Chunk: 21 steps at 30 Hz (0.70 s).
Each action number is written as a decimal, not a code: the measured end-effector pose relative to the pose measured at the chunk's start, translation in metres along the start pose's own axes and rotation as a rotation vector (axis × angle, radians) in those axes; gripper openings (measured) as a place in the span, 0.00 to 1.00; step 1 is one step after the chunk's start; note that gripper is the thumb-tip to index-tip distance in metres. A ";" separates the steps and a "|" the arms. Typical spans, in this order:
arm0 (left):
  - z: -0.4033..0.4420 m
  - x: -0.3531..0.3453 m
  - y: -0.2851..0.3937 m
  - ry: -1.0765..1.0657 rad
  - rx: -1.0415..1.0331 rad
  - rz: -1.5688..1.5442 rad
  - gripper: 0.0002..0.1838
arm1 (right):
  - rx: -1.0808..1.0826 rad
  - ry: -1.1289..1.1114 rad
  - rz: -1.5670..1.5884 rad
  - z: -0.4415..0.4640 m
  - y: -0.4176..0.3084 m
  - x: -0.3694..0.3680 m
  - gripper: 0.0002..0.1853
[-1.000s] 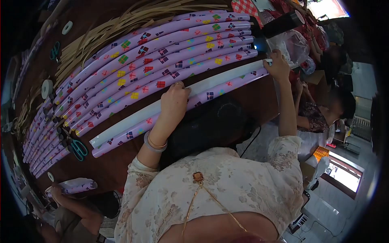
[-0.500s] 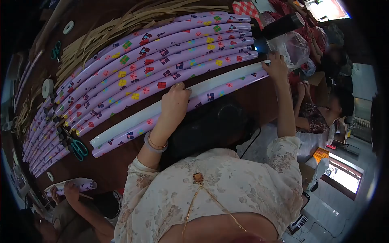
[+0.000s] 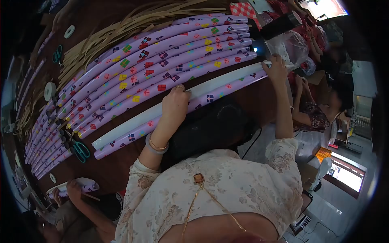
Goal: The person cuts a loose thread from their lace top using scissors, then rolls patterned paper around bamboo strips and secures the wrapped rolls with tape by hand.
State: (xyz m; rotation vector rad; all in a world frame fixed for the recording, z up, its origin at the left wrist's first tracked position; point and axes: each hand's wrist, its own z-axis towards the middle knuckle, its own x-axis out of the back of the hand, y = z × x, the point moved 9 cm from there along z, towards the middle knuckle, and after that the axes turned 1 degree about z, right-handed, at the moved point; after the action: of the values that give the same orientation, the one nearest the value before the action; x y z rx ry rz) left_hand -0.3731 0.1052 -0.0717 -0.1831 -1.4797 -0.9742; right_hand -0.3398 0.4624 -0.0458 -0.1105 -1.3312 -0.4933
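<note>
A partly rolled sheet of purple gift-print paper (image 3: 139, 131), its white inner side showing, lies slantwise along the table's near edge. My left hand (image 3: 176, 103) rests on its middle with the fingers curled down over the white part; the fingertips are partly hidden. At the sheet's right end, my right hand (image 3: 277, 69) grips the edge of the paper between thumb and fingers. Just beyond the sheet lie several finished purple rolls (image 3: 162, 87) side by side.
Brown paper strips (image 3: 91, 46) lie behind the rolls. Teal-handled scissors (image 3: 81, 151) and a white tape roll (image 3: 50, 91) are at the left. A black roll (image 3: 281, 25) is at the back right. A co-worker's hands (image 3: 73, 190) hold another purple roll at lower left.
My hands have stayed almost in place on the paper. At lower left, the co-worker's second hand has come onto their roll, and a thin strip now shows there. The view has shifted slightly.
</note>
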 end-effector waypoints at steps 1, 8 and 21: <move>0.000 0.000 0.000 -0.006 0.003 0.003 0.03 | -0.031 0.039 0.040 -0.003 0.002 0.003 0.20; 0.002 -0.002 0.005 -0.001 -0.065 0.028 0.05 | -0.164 0.221 0.426 -0.022 0.038 -0.019 0.21; 0.002 -0.010 0.019 -0.182 -0.243 0.274 0.19 | -0.403 0.346 0.858 -0.047 0.049 -0.061 0.19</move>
State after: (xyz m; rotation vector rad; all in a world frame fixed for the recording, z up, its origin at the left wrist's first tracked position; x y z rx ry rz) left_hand -0.3603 0.1224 -0.0720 -0.6484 -1.4506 -0.9290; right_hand -0.2864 0.5065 -0.1057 -0.8518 -0.7264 -0.0279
